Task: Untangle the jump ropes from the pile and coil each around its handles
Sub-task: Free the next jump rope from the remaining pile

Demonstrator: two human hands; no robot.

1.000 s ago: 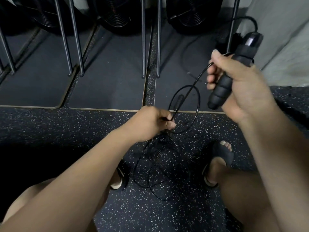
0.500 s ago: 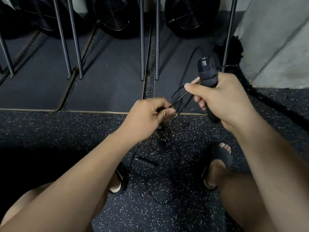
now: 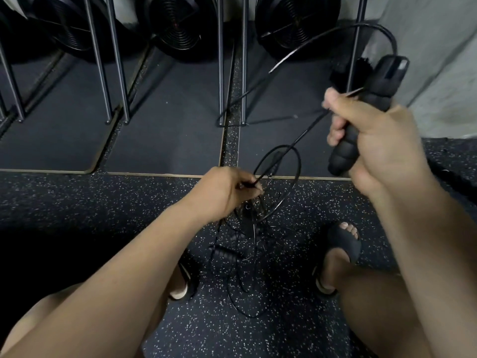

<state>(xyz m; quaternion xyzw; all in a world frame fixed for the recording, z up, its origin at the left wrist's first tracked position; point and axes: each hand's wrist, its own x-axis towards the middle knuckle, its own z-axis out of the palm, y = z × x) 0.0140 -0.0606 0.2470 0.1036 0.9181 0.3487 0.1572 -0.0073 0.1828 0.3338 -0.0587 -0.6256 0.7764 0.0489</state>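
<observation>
Both hands work one black jump rope above the tangle on the floor.

I see the right hand [image 3: 382, 146] wrapped round a black ribbed foam handle [image 3: 344, 153] with a smooth hard cap, held tilted. A thin glossy black cord [image 3: 299, 136] runs taut from it down to the left hand [image 3: 227, 192], whose fingertips pinch it; a round loop hangs just beside that pinch. Below, the tangled pile of thin black ropes [image 3: 247, 301] lies on the speckled rubber floor [image 3: 103, 202] between two feet in black slides [image 3: 343, 244], with a second ribbed black handle [image 3: 224, 253] in it. Beyond are smooth dark mats [image 3: 167, 125] and chrome tube legs [image 3: 99, 60].
</observation>
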